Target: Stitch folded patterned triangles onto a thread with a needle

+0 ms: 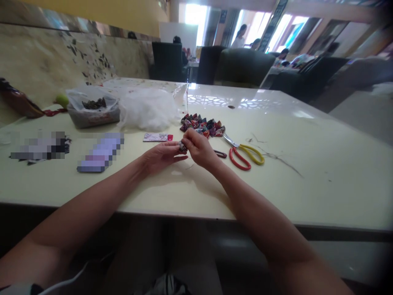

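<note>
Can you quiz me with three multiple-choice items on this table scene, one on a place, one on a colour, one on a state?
1. Where do the scissors with one red and one yellow handle loop lie?
A. On the pale glossy table, beside the right hand
B. Inside the clear plastic bag
C. On a chair

2. What colour is the fluffy stuffing heap?
A. Black
B. White
C. Green

3. What is the state of the small patterned fabric piece?
A. Lying alone on the table
B. Pinched between the fingertips of the left hand and the right hand
C. Under the scissors

Key: 1 A, they rest flat on the tabletop beside that hand. 2 B, the heap shows white by the pile of patterned fabric pieces. 3 B, both hands' fingertips meet on it.
</note>
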Available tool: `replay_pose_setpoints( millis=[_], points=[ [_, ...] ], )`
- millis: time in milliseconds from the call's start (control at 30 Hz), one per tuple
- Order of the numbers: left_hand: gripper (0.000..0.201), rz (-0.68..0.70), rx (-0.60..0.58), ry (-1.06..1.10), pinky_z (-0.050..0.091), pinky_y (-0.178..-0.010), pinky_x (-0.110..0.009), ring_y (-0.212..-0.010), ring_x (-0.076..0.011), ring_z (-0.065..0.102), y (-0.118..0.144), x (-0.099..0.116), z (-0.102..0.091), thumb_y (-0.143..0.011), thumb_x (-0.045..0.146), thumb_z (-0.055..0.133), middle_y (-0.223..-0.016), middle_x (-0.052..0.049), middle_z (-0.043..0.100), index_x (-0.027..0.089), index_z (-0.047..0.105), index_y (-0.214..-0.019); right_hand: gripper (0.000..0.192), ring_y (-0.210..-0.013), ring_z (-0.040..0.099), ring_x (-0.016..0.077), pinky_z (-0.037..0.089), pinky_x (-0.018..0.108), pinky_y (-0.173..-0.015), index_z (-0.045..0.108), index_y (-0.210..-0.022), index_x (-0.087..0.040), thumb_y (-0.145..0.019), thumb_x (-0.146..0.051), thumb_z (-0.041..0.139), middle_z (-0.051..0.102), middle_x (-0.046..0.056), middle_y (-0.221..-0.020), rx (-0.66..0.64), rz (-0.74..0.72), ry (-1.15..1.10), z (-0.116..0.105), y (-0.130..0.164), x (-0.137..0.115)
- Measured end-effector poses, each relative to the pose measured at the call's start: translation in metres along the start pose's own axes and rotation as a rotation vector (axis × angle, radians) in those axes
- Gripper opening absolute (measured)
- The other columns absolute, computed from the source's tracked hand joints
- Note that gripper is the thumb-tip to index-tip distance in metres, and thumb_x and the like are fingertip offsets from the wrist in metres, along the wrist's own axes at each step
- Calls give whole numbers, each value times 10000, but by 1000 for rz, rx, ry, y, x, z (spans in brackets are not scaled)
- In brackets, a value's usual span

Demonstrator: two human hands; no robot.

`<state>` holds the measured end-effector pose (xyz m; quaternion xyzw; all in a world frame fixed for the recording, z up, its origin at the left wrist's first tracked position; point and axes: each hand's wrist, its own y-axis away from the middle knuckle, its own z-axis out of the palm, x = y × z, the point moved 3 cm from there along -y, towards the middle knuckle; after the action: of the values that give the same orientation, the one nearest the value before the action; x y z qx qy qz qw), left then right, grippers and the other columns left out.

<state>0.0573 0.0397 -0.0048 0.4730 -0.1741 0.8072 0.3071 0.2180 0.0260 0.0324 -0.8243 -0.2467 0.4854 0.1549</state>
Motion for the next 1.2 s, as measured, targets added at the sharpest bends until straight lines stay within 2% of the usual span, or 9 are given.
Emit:
replay_pose_setpoints(
  millis=[133, 333, 500, 700, 767, 833, 967, 1067, 1200],
  points=[
    [222, 17, 115, -70, 511, -1037, -346, -955, -161, 693, -3, -2, -6, -776, 318, 923, -957, -50, 763, 166, 825, -905, 219, -701, 441, 160, 336, 316, -694, 412, -772, -243, -938, -230, 554, 508, -18, -705, 18, 37, 22, 1, 1, 2],
    [332, 14, 120, -86, 516, -1022, -367, -928, -164, 693, -6, -3, -6, -699, 347, 980, -950, -49, 764, 173, 833, -940, 257, -706, 445, 152, 349, 299, -684, 415, -737, -240, -959, -264, 542, 494, -25, -704, 59, 96, -156, 6, 0, 12],
    [323, 16, 177, -55, 517, -992, -320, -915, -144, 687, -4, -5, -3, -701, 343, 980, -962, -43, 768, 170, 831, -929, 242, -716, 450, 159, 340, 307, -703, 419, -746, -240, -944, -230, 559, 492, -25, -700, 79, 101, -57, 4, 0, 10],
    [304, -22, 22, 21, 529, -1066, -423, -1002, -198, 704, -1, -3, 6, -710, 342, 972, -970, -55, 766, 175, 805, -900, 245, -691, 436, 147, 354, 303, -687, 434, -740, -235, -961, -256, 536, 468, -30, -694, 37, 68, -116, 6, 1, -1],
    [296, -14, -4, 30, 532, -1062, -432, -974, -196, 706, -2, -1, 6, -709, 321, 969, -940, -47, 756, 176, 795, -901, 254, -685, 439, 138, 361, 288, -660, 441, -728, -230, -952, -262, 557, 469, -30, -688, 53, 95, -183, 7, 1, 0],
    [289, 17, 14, 16, 537, -1042, -415, -930, -179, 699, -3, 1, 4, -714, 305, 964, -901, -32, 740, 177, 791, -907, 277, -631, 414, 123, 335, 264, -584, 440, -722, -231, -946, -301, 588, 448, -41, -652, 64, 198, -320, 9, 1, 4],
    [268, 77, 126, -18, 545, -989, -371, -905, -156, 681, -4, 3, -1, -739, 326, 952, -892, -20, 728, 183, 799, -907, 386, -478, 244, 71, 172, 231, -453, 454, -774, -241, -891, -499, 716, 342, -105, -557, -65, 438, -677, 14, 6, 9],
    [260, 81, 168, -30, 552, -954, -366, -882, -157, 672, -4, 4, -2, -743, 331, 947, -878, -17, 720, 191, 799, -904, 473, -462, 208, 47, 136, 213, -439, 484, -812, -235, -811, -575, 812, 334, -126, -550, -131, 451, -789, 13, 8, 7],
    [290, 81, 202, -59, 568, -876, -333, -811, -140, 650, -3, 5, -1, -720, 365, 960, -846, -13, 710, 183, 790, -869, 486, -467, 231, 42, 141, 200, -436, 505, -810, -225, -774, -552, 863, 348, -125, -544, -178, 478, -809, 10, 9, 9]
  ],
)
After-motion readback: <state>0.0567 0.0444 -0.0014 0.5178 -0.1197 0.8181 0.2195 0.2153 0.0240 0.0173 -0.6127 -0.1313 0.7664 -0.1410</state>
